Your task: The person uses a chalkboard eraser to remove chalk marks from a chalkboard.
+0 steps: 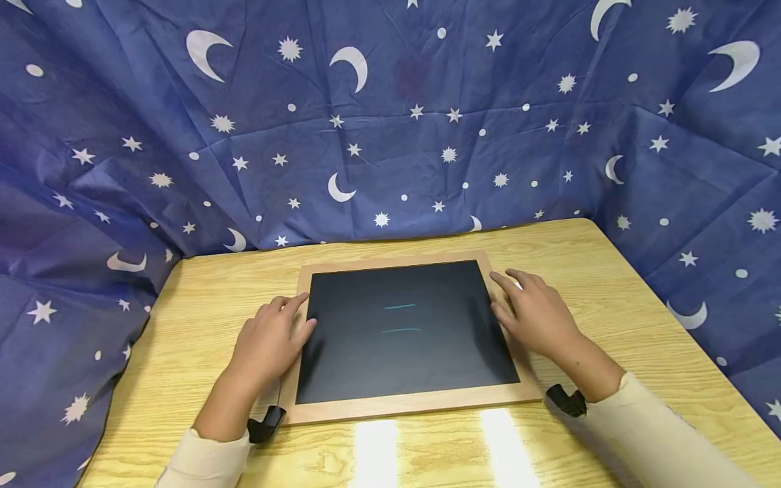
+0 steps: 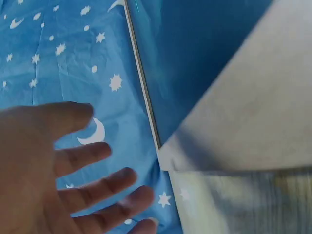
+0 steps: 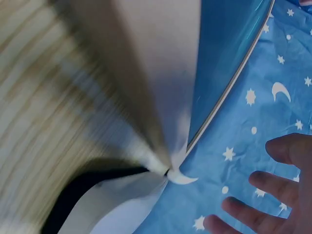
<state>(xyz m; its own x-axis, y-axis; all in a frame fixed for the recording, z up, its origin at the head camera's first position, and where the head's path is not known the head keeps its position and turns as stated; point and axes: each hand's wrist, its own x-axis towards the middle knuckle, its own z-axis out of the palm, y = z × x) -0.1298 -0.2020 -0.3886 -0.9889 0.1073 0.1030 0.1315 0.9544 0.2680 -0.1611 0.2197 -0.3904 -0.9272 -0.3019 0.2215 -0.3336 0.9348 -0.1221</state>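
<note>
A small chalkboard point(image 1: 409, 366) in a light wooden frame point(image 1: 403, 404) lies flat on the table, with two short, roughly parallel blue-green lines point(image 1: 401, 330) drawn near its middle. At the board's left edge is my left hand point(image 1: 268, 339), its thumb and index fingertip over the frame side. My right hand point(image 1: 537, 308) is at the opposite edge, fingertips right at the wooden border. Both wrist views show spread, relaxed fingers: the left hand point(image 2: 83, 170) and the right hand point(image 3: 278, 195) each have nothing between them.
The board rests on a light wood-grain table point(image 1: 183, 325). Blue cloth point(image 1: 396, 135) printed with white moons and stars hangs behind and on both sides. Black wrist mounts point(image 1: 266, 425) sit beneath the cream sleeves point(image 1: 204, 461). Two bright reflections shine on the table in front.
</note>
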